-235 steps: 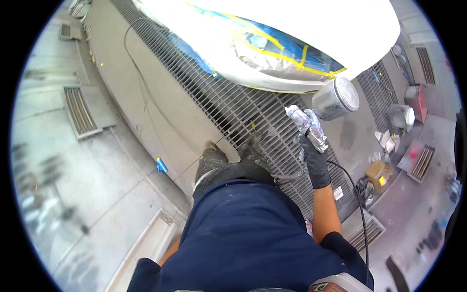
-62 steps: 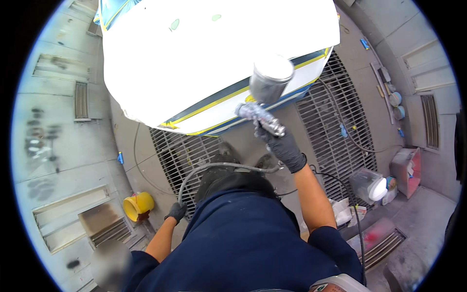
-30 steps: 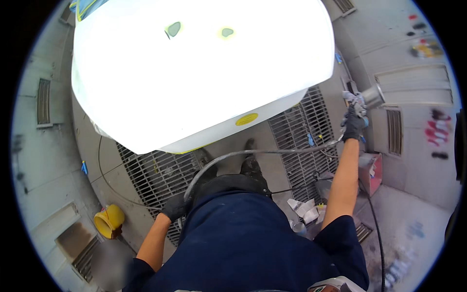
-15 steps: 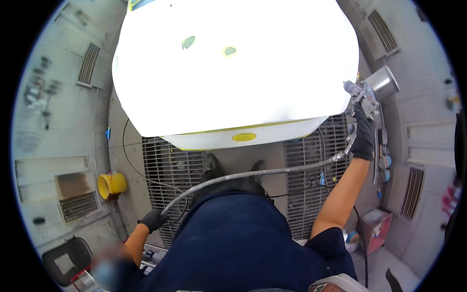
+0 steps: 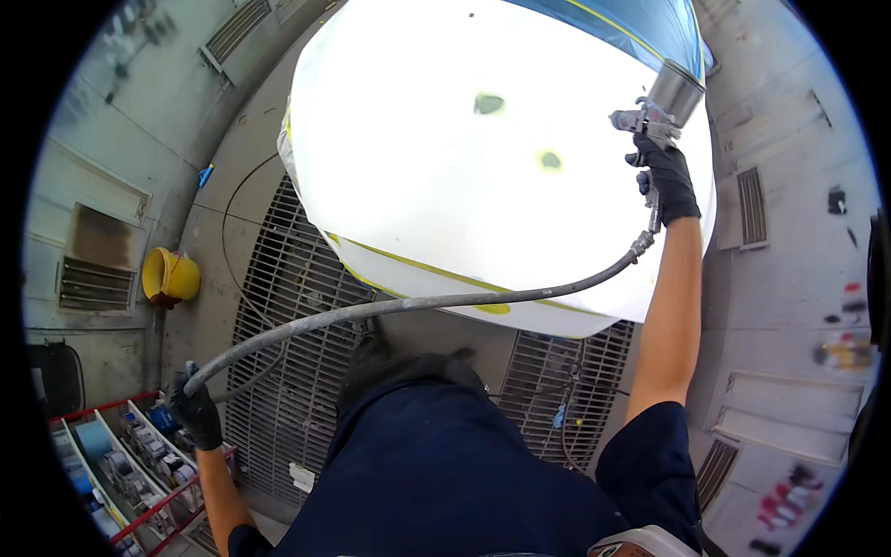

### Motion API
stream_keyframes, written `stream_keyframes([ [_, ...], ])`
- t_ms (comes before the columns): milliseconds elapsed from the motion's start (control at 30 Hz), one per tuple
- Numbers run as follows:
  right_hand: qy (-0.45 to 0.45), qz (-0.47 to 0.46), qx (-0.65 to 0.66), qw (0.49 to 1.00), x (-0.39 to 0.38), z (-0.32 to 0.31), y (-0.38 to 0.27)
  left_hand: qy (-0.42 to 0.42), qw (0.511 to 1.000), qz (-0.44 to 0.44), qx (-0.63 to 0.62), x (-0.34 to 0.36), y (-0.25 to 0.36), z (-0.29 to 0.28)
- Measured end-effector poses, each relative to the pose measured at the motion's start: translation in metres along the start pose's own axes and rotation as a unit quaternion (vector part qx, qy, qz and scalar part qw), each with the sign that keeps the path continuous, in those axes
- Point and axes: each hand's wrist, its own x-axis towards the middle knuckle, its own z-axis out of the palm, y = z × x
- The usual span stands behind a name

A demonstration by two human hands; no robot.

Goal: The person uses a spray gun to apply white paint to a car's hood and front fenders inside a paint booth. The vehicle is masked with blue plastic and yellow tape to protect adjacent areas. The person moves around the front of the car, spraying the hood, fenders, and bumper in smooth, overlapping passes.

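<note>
My right hand [image 5: 670, 181], in a black glove, grips a spray gun [image 5: 640, 121] with a metal cup [image 5: 677, 93] on it. The gun is over the right side of a white vehicle panel [image 5: 418, 158], its nozzle end pointing left. Two grey patches, one [image 5: 488, 103] farther left and one [image 5: 550, 161] nearer, show on the white surface. From the gun's handle a grey air hose [image 5: 408, 306] curves across in front of me. At the lower left my black-gloved left hand [image 5: 196, 413] is closed round this hose, holding it off the floor.
Blue masking film [image 5: 640, 32] covers the far right of the vehicle. Floor grates [image 5: 297, 362] lie beneath the hose. A yellow bucket [image 5: 171, 277] stands by the left wall, and a red-edged rack [image 5: 121, 464] with several rolls sits beside my left hand. A thin dark line [image 5: 225, 218] runs along the floor.
My right hand has brought the spray gun from beside the panel's right edge to over the panel. My left hand has moved outward with the hose. The view has turned rightward.
</note>
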Motion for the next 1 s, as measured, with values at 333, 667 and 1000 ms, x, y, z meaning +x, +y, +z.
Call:
stream_keyframes([
  [333, -0.122, 0.026, 0.037, 0.991, 0.021, 0.181, -0.089, 0.054, 0.98, -0.06, -0.183, 0.161, -0.135, -0.021],
  [667, 0.132, 0.115, -0.083, 0.981, -0.004, 0.136, -0.063, -0.063, 0.982, 0.023, -0.179, 0.244, -0.112, 0.055],
  [1000, -0.068, 0.028, -0.003, 0.997, -0.027, 0.237, -0.096, -0.055, 0.949, -0.054, -0.306, 0.282, -0.184, 0.052],
])
